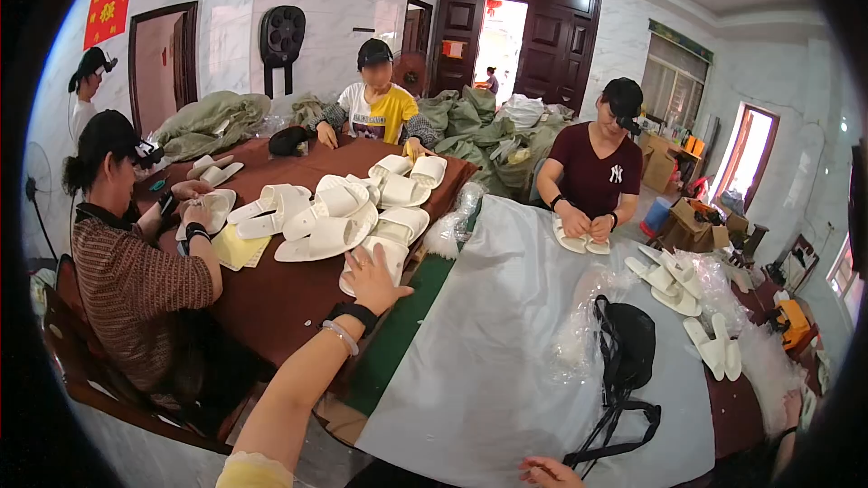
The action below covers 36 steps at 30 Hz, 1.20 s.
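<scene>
My left hand (377, 280) reaches out over the brown-covered table. Its fingers are spread and touch a white slipper (394, 255) at the near right of a pile of white open-toed slippers (327, 233); the hand hides part of that slipper. A black band and a pale bracelet circle my left wrist. Only part of my right hand (549, 473) shows, low at the lower edge beside the grey-covered table (479, 352). Its visible fingers are stretched out, with nothing seen in them. Closest to it is the strap of a black bag (626, 343).
A person on the left handles a slipper (217, 210); another sits behind the pile. Across the grey table, a person holds a pair of slippers (580, 237). More slippers (669, 280) and clear plastic wrap (586, 330) lie right. Another person's hand (792, 408) shows at the right edge.
</scene>
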Each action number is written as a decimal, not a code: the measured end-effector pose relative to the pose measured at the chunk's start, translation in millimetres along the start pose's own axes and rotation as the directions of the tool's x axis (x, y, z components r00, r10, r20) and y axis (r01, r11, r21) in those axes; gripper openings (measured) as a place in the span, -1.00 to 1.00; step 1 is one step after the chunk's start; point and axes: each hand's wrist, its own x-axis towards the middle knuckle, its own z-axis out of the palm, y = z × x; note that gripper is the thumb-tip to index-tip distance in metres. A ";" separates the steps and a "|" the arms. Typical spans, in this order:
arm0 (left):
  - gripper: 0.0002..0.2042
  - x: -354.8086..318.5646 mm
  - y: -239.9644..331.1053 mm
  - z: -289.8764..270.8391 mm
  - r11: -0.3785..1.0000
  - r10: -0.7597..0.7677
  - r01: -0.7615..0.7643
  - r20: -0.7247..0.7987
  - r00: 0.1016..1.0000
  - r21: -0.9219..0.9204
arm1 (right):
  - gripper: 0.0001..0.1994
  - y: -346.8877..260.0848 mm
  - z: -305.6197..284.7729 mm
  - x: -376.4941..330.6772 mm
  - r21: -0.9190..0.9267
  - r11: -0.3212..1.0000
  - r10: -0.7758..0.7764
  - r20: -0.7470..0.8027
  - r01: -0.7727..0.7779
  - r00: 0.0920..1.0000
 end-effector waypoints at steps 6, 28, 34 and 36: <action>-0.04 22.9 -23.2 -5.6 0.985 -0.045 0.050 0.032 0.998 -0.165 | -0.66 -16.4 8.8 3.7 -0.130 0.991 0.056 0.119 -0.041 0.991; -0.61 -222.6 57.6 -51.3 0.102 0.384 0.795 0.761 0.523 -0.597 | -0.09 39.9 53.8 76.2 -0.513 0.768 -0.365 0.142 0.383 0.920; -0.64 -203.3 80.3 -22.9 0.266 0.745 0.565 0.538 0.394 -0.781 | -0.33 30.3 23.4 76.4 0.178 0.979 -0.072 -0.142 0.097 0.987; -0.60 -189.3 87.1 -7.1 0.272 0.742 0.525 0.524 0.419 -0.806 | -0.49 21.4 18.8 65.7 0.392 0.920 0.074 -0.193 0.008 0.978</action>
